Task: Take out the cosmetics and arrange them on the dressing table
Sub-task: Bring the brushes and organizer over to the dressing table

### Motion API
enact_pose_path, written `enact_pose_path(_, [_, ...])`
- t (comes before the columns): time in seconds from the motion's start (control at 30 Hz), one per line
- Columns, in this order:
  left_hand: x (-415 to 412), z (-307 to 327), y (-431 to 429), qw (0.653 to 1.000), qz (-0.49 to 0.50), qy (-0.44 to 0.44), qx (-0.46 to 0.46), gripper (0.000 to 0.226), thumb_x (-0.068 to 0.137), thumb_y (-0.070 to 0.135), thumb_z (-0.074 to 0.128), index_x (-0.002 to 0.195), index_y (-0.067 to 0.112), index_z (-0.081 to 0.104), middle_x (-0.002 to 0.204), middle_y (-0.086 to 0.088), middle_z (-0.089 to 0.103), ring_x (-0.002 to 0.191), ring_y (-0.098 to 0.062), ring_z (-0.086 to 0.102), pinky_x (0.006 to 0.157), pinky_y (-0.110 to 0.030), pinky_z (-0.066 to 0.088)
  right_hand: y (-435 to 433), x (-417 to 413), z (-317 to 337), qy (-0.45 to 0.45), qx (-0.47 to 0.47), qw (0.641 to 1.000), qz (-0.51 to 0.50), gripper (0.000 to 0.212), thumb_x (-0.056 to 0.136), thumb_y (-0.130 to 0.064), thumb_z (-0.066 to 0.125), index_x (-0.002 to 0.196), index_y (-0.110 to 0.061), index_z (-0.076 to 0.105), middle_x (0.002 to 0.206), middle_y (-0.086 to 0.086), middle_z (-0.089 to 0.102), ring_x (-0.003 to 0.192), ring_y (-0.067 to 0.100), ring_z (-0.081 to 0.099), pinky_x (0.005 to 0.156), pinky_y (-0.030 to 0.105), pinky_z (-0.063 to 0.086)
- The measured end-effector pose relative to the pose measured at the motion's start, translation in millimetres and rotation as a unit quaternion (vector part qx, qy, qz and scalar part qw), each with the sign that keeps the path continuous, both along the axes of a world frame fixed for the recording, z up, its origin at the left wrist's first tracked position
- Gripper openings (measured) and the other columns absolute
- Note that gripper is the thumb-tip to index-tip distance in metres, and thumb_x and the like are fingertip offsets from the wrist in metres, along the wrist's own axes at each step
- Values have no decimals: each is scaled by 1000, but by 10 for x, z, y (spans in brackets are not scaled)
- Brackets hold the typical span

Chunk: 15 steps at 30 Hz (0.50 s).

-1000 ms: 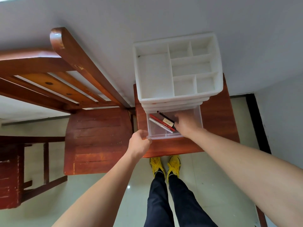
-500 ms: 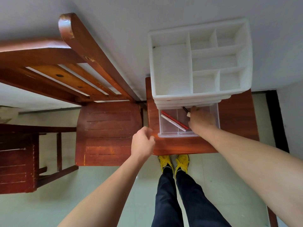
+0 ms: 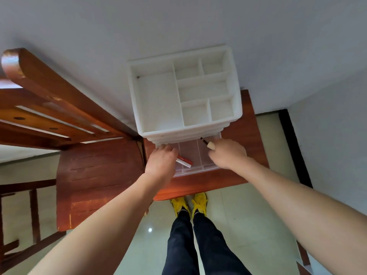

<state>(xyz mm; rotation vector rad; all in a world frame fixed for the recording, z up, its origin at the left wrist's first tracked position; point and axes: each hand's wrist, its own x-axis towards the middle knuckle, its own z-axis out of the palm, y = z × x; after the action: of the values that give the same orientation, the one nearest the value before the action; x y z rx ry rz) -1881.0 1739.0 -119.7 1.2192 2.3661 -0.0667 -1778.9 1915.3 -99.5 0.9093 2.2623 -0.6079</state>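
Both hands are down in the clear drawer (image 3: 198, 172) pulled out of the white organizer (image 3: 178, 131) on the dressing table (image 3: 249, 153). The right hand (image 3: 228, 155) pinches a beige cosmetic pencil (image 3: 208, 144) at the drawer's back right, black tip aimed rearward. The left hand (image 3: 161, 163) lies over the red and silver tubes (image 3: 185, 162) in the drawer's left section. Their long axes run diagonally toward its front, and whether its fingers (image 3: 167, 150) grip them is hidden.
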Motion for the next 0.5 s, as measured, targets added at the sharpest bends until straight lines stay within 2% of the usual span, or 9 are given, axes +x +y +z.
enact_pose_path(0.07, [-19, -85, 111, 998, -33, 18, -52, 45, 83, 6, 54, 128, 14, 51, 126, -8, 54, 118, -30, 48, 99, -39, 39, 70, 219, 32, 43, -28, 994, -92, 20, 91, -35, 48, 80, -20, 55, 78, 0, 61, 75, 26, 61, 57, 31, 38])
enact_pose_path(0.17, [-2, -209, 252, 991, -75, 16, -110, 49, 85, 10, 56, 133, 17, 46, 132, -8, 48, 123, -29, 43, 102, -41, 36, 93, 563, 11, 115, -70, 959, -250, 38, 91, -42, 56, 64, -16, 51, 58, -3, 55, 56, 18, 55, 49, 28, 32])
enact_pose_path(0.23, [20, -260, 288, 986, -100, 27, -128, 50, 86, 13, 57, 134, 17, 43, 135, -7, 46, 125, -28, 41, 102, -41, 35, 56, 732, -70, 149, -125, 907, -373, 40, 90, -37, 64, 64, -9, 57, 55, 1, 54, 47, 17, 51, 48, 25, 37])
enact_pose_path(0.3, [65, -300, 311, 983, -119, 36, -134, 53, 88, 14, 56, 138, 15, 39, 139, -8, 43, 128, -29, 39, 102, -40, 34, -8, 883, -183, 165, -188, 835, -490, 28, 90, -26, 67, 70, -6, 62, 58, 6, 59, 44, 16, 52, 45, 24, 41])
enact_pose_path(0.33, [85, -311, 310, 983, -120, 34, -136, 54, 89, 14, 55, 140, 14, 37, 140, -9, 41, 129, -30, 38, 102, -39, 35, -54, 943, -232, 166, -201, 815, -518, 23, 90, -21, 67, 73, -7, 62, 59, 6, 59, 44, 16, 51, 44, 25, 40])
enact_pose_path(0.4, [108, -337, 309, 983, -115, 27, -140, 50, 92, 15, 51, 139, 13, 35, 139, -10, 43, 127, -32, 41, 99, -39, 37, -158, 1027, -312, 159, -196, 808, -533, 20, 88, -18, 68, 72, -9, 60, 59, 4, 56, 46, 15, 46, 47, 28, 36])
enact_pose_path(0.5, [104, -417, 325, 987, -93, 8, -127, 41, 93, 15, 46, 134, 12, 40, 131, -12, 51, 117, -33, 52, 88, -41, 45, -268, 1054, -348, 149, -188, 795, -557, 23, 86, -25, 69, 71, -11, 60, 59, 0, 50, 49, 14, 42, 49, 28, 32])
